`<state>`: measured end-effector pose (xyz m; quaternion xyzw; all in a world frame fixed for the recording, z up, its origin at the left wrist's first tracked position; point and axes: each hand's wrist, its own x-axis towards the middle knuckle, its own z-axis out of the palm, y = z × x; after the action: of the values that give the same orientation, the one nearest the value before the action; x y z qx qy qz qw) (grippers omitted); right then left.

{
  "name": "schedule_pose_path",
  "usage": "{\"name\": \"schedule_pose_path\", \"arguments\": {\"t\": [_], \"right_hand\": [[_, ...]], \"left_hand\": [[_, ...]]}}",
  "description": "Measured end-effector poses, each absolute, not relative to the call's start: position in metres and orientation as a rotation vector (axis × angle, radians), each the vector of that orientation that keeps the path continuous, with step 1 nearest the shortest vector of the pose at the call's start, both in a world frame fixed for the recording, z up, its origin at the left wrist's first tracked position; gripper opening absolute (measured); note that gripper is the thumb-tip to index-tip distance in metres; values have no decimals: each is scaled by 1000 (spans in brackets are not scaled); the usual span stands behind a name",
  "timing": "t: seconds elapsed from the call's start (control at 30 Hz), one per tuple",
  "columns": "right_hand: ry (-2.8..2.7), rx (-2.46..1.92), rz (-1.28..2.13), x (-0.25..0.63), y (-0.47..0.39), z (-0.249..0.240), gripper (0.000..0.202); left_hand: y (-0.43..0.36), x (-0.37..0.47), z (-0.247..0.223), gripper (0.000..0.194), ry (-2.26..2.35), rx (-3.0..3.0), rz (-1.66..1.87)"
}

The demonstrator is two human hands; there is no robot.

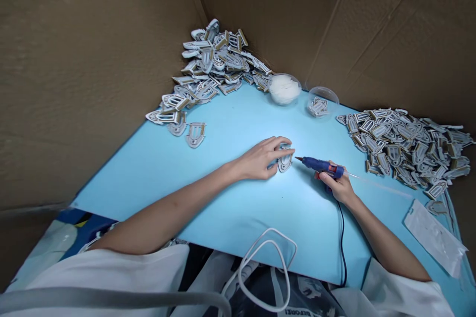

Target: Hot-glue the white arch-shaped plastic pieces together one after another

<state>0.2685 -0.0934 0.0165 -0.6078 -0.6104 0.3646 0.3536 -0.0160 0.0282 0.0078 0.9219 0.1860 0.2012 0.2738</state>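
Note:
In the head view, a blue glue gun point(323, 166) is gripped in my right hand point(339, 185), its tip pointing left. A clear glue stick trails from its back end, and a dark cord runs down from its handle. My left hand point(260, 159) has its fingers closed over a small arched grey-white piece point(284, 160) lying on the blue table. The glue gun's tip is just right of that piece, with a small gap between them. Part of the piece is hidden under my fingers.
Arched pieces lie heaped at the back left point(219, 62) and at the right point(412, 143). One loose piece point(195, 134) lies near the left heap. Behind stand a bowl of white strips point(284, 90) and a clear cup point(323, 101). A plastic bag point(433, 237) and white cable point(270, 242) lie nearer.

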Motion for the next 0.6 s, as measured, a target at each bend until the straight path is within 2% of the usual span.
{"name": "schedule_pose_path", "arguments": {"t": [0.3, 0.5, 0.6], "right_hand": [[-1854, -1560, 756, 252, -87, 21, 47], [-1890, -1530, 820, 260, -81, 25, 42], [-1921, -1509, 854, 263, -80, 25, 41]], "left_hand": [[29, -12, 0, 24, 590, 2300, 597], [29, -12, 2, 13, 548, 2231, 660], [31, -11, 4, 21, 543, 2211, 641]]}}
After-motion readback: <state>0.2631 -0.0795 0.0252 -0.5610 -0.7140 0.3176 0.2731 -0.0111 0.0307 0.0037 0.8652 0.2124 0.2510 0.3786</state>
